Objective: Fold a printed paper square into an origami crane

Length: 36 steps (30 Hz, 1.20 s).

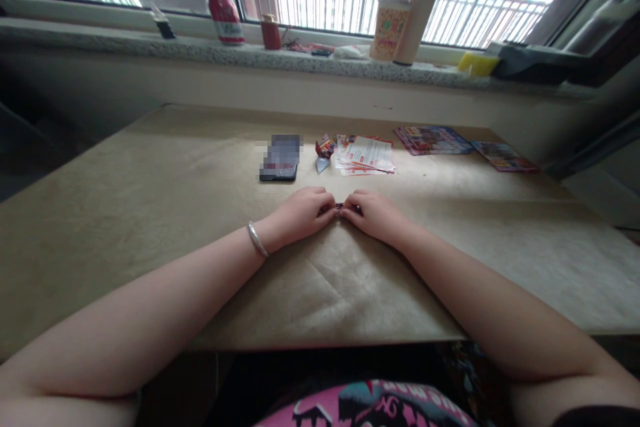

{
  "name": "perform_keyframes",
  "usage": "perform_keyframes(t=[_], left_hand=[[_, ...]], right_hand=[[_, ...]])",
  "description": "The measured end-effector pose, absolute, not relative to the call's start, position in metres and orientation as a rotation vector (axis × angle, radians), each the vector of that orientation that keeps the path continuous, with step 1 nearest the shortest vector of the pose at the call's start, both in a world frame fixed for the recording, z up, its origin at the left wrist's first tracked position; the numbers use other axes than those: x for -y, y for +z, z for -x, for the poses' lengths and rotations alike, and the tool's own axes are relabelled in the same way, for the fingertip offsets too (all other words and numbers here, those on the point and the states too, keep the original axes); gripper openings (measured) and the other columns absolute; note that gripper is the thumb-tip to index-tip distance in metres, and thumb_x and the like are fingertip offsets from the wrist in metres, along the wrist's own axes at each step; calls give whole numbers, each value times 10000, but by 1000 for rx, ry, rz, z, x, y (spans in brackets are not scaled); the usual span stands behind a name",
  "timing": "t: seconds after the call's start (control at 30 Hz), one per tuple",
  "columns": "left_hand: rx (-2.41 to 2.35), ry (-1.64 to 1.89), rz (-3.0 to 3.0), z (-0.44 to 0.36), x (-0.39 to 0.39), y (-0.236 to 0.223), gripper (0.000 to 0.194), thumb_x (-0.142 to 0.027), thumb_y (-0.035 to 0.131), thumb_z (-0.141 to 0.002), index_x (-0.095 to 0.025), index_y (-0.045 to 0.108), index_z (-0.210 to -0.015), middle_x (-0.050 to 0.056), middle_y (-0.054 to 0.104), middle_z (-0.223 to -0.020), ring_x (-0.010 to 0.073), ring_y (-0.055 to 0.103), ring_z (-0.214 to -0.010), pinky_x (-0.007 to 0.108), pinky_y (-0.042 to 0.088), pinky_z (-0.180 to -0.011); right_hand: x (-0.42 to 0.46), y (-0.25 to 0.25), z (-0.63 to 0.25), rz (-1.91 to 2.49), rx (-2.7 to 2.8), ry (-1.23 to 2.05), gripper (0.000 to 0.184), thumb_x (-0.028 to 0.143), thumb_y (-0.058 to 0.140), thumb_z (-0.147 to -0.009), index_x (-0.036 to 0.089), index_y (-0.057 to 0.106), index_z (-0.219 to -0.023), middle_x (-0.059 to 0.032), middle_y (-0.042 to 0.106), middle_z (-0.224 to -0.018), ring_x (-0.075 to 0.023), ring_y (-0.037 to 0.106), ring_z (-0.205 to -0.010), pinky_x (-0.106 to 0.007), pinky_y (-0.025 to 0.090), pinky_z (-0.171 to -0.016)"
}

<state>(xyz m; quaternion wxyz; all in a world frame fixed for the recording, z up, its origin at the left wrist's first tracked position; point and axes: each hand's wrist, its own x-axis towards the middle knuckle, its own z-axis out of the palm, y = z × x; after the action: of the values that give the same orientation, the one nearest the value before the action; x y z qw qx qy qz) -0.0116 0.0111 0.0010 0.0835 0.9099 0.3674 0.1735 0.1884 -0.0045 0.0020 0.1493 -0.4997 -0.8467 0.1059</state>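
- The left hand lies palm-down on the table, its fingers curled inward and closed toward the right hand's fingertips.
- The right hand mirrors it, with its fingers curled inward, and the two hands meet at the fingertips.
- A small dark-and-red object sits pinched between the fingertips of both hands. It is mostly covered and too small to identify.
- A silver bangle circles the left wrist.
- A creased tan paper covering spreads over the table beneath both forearms.
- Ahead of the hands lie a smartphone, partly blurred, and a small folded paper piece just beside a stack of printed flyers.
- Farther right lie two colorful booklets, well apart from the hands.
- Beyond the table, a stone windowsill holds a red-and-white can, a patterned cup, a tall cardboard tube and a yellow sponge.
- A metal balcony railing shows through the window.
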Motion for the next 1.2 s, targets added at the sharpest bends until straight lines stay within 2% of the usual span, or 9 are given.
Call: perform_keyframes(t=[0.17,0.4,0.6,0.77,0.97,1.2], left_hand=[[-1179,498,-2765,8,-10,3,236,-316,526,-902,-159,633,-762,47,619,-761,153,566,-693,257,405,-607],[-1214,467,-2758,8,-12,2,215,-329,531,-899,-176,627,-781,35,631,-777,163,582,-717,264,405,-618],[-1234,421,-2751,8,-13,2,199,-331,526,-908,-185,648,-848,32,650,-825,177,601,-758,272,414,-645],[-1236,410,-2741,8,-13,1,207,-338,516,-916,-186,647,-866,37,657,-843,183,606,-768,279,417,-650],[-1224,425,-2702,10,-15,1,186,-331,537,-909,-179,638,-876,37,665,-858,183,607,-783,275,416,-666],[-986,555,-2688,23,-18,-1,169,-317,548,-916,-192,654,-956,26,663,-910,133,596,-777,226,418,-680]], right_hand=[[1,3,-187,1462,2448,315,235,385,544,-903,200,663,-820,-44,676,-851,-160,588,-759,-264,375,-637],[-1,1,-190,1457,2378,321,226,386,596,-865,195,641,-752,-11,658,-722,-128,541,-641,-240,334,-567],[3,2,-197,1170,2488,122,168,355,593,-883,211,678,-862,-20,706,-819,-146,606,-753,-254,384,-673],[6,5,-201,1094,2565,-4,137,319,593,-881,234,700,-865,-24,719,-853,-165,633,-789,-269,391,-677],[5,4,-201,1178,2543,55,126,286,608,-865,244,721,-901,-22,721,-886,-170,633,-816,-273,401,-696],[7,10,-198,1270,2540,111,152,276,599,-863,245,737,-919,-27,719,-917,-161,625,-820,-262,388,-688]])
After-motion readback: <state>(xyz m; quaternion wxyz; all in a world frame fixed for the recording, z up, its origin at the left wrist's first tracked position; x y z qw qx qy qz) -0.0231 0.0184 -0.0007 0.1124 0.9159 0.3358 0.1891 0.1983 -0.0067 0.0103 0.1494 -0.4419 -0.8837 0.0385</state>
